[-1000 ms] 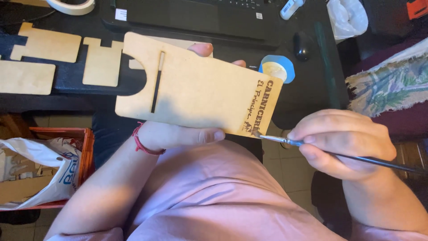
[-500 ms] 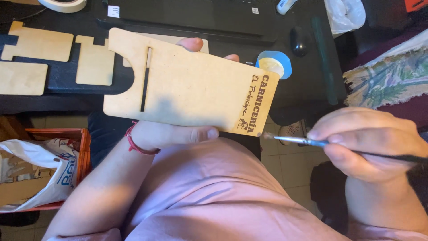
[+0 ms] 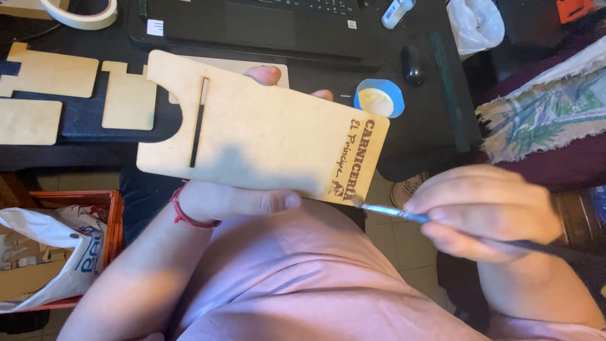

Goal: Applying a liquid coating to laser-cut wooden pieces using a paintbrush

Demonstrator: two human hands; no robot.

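My left hand (image 3: pixel 237 201) grips a flat, light wooden board (image 3: pixel 259 136) from below, thumb along its near edge and fingertips showing over the far edge. The board has a narrow slot, a curved cut-out at its left end and dark engraved lettering at its right end. My right hand (image 3: pixel 489 211) pinches a thin paintbrush (image 3: pixel 394 212) with a metal ferrule. The brush tip touches the board's lower right corner, just under the engraving.
Several loose wooden pieces (image 3: pixel 53 72) lie on the dark desk at the left. A tape roll (image 3: pixel 85 14), a laptop (image 3: pixel 265 25), a black mouse (image 3: pixel 413 65) and a blue-rimmed cup (image 3: pixel 379 98) sit behind. A red crate (image 3: pixel 110 221) with a plastic bag stands on the floor.
The board has shifted slightly left and down. My right hand has brought the brush tip in from beside the board's edge to its lower right corner.
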